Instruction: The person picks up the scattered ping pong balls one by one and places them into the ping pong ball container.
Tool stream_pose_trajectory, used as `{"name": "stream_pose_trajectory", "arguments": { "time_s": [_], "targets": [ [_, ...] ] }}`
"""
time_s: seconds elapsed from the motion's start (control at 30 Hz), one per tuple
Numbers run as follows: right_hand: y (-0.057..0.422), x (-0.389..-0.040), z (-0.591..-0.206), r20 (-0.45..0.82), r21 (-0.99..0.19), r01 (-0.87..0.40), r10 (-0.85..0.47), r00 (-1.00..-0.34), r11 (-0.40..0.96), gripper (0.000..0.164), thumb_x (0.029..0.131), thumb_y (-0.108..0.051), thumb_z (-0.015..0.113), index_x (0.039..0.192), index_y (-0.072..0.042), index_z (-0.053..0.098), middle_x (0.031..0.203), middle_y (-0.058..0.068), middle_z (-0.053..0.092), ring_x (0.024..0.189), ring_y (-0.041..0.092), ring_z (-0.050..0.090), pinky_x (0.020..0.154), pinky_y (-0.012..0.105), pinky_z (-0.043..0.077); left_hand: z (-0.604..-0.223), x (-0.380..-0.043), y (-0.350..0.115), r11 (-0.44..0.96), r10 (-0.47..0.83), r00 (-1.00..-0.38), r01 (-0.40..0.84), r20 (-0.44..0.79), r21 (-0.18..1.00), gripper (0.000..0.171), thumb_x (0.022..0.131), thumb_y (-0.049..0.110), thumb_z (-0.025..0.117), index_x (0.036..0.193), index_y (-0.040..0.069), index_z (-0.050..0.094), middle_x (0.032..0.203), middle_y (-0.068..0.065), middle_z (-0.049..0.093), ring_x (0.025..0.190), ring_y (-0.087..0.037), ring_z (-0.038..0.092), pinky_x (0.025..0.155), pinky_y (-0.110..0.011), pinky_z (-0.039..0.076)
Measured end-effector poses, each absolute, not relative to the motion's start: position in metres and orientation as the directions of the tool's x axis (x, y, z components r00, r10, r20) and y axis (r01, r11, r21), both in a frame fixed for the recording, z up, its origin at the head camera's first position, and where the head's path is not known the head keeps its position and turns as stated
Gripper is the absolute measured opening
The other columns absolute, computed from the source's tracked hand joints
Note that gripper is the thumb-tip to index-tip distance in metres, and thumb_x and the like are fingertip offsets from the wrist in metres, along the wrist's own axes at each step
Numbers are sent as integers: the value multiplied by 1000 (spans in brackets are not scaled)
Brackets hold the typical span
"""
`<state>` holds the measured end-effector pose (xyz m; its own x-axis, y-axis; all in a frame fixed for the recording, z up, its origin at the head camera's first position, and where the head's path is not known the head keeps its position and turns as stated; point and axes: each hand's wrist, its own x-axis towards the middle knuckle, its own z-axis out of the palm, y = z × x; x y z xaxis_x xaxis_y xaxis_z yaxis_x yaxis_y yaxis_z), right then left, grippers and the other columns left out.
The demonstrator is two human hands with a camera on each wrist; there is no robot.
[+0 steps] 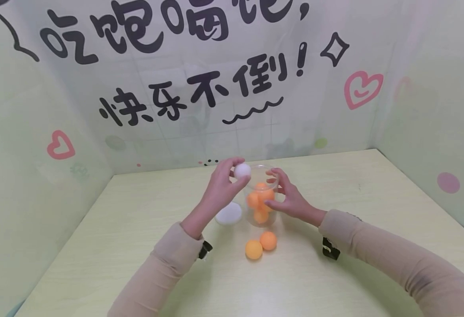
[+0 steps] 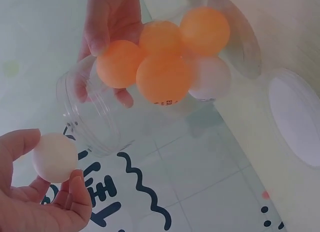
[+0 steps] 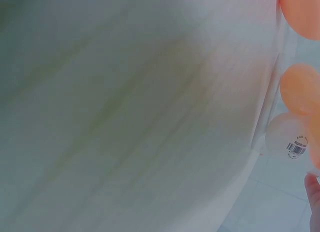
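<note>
Between thumb and fingers, my left hand (image 1: 223,179) pinches a white ping-pong ball (image 1: 242,171) just left of the mouth of a clear plastic jar (image 2: 107,128). My right hand (image 1: 293,199) grips the jar from its right side, thumb in front and fingers behind. Inside lie several orange ping-pong balls (image 2: 165,78) and a white ball (image 2: 209,78), whose printed label shows in the right wrist view. In the head view the jar stands on the table (image 1: 137,246). Only a fingertip (image 3: 312,187) of a hand shows at the right wrist view's edge.
A round white lid (image 1: 229,213) lies left of the jar. Two loose balls, one yellow-orange (image 1: 253,249) and one orange (image 1: 268,241), sit side by side in front of it. Behind the table rises a wall (image 1: 200,136) with black writing; side walls flank both edges.
</note>
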<state>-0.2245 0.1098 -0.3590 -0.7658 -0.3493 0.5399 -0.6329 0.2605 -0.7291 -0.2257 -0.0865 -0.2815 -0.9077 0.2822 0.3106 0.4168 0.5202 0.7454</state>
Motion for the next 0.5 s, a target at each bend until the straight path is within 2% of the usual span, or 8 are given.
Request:
{"name": "stream_pose_trajectory", "arguments": {
  "time_s": [0.27,0.5],
  "targets": [
    [110,-222,-356,482,-775,-576,-344,-805,260,70,78,5,65,134,6,22,135,27,34,118,46,42,93,56,39,-280,-226,-79,533,319,-891,451,324,716,42,83,17,65,122,6,54,119,-12,50,95,-25,51,76,-34,46],
    [110,-221,-355,466,-782,-561,-344,-815,271,72,78,6,64,135,6,20,136,29,34,119,47,40,93,57,39,-280,-226,-78,538,340,-882,468,327,701,42,85,19,65,124,10,53,122,-11,49,101,-30,53,82,-38,47]
  ]
}}
